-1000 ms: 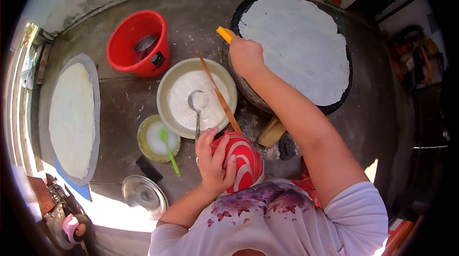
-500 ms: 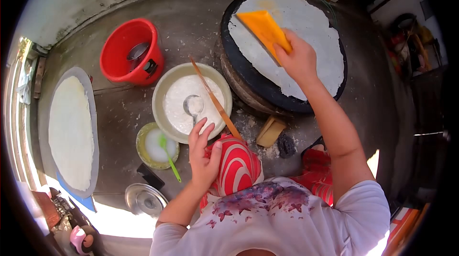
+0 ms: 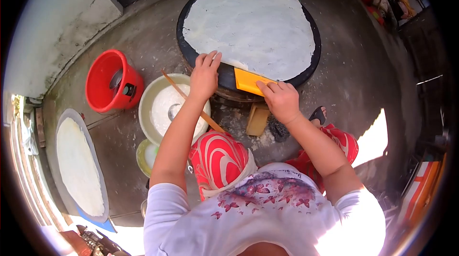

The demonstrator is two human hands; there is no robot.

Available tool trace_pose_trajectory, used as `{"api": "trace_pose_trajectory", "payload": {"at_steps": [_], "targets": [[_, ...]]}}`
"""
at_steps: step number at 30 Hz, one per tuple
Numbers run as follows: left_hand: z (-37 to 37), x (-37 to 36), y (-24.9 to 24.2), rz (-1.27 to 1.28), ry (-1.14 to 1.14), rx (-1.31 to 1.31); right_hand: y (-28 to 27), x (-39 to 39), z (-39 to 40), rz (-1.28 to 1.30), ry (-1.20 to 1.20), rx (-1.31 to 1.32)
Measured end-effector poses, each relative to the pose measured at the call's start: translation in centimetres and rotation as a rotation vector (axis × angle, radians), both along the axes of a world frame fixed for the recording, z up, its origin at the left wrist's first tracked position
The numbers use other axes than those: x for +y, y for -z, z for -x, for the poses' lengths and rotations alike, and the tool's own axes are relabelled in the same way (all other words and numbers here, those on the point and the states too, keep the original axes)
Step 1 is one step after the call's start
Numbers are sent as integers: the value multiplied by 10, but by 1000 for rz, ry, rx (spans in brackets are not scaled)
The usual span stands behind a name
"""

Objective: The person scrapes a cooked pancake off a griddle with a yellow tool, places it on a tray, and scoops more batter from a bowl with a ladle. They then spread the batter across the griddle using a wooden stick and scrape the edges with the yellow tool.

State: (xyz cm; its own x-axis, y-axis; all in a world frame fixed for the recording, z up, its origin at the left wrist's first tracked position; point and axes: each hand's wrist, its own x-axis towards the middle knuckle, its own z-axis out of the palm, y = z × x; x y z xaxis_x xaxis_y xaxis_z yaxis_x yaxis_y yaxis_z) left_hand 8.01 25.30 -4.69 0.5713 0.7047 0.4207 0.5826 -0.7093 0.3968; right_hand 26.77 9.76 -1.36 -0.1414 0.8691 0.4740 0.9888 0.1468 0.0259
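Note:
A wide, thin white sheet of batter (image 3: pixel 253 26) covers most of a round black griddle (image 3: pixel 311 67). My right hand (image 3: pixel 281 103) grips a yellow scraper (image 3: pixel 247 81), whose blade lies along the near rim of the griddle, by the sheet's edge. To its left, my left hand (image 3: pixel 204 76) rests at the near-left rim, fingers stretched out and slightly apart, fingertips by the sheet's edge; I see nothing held in it. Left of the griddle, a pale basin (image 3: pixel 146 105) holds white batter and a ladle (image 3: pixel 174 111), with a wooden stick (image 3: pixel 176 87) across it.
A red bucket (image 3: pixel 92 84) with a metal bowl inside stands at the left. Another pale sheet (image 3: pixel 79 165) lies on a board further left. A yellow-green bowl (image 3: pixel 141 155) sits partly behind my left arm. A tan block (image 3: pixel 258 119) is below the griddle.
My right hand has brought the scraper from the sheet's upper left down to the griddle's near rim. My left hand has moved from beside my knee up to that rim. The view has shifted.

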Motion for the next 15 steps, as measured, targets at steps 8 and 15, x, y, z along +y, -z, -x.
{"api": "trace_pose_trajectory", "payload": {"at_steps": [8, 15], "targets": [[-19, 37, 8, -23, 20, 92, 1, 15, 3, 28, -51, 12], [-51, 64, -12, 117, 82, 41, -2, 26, 29, 36, -128, 28]]}}
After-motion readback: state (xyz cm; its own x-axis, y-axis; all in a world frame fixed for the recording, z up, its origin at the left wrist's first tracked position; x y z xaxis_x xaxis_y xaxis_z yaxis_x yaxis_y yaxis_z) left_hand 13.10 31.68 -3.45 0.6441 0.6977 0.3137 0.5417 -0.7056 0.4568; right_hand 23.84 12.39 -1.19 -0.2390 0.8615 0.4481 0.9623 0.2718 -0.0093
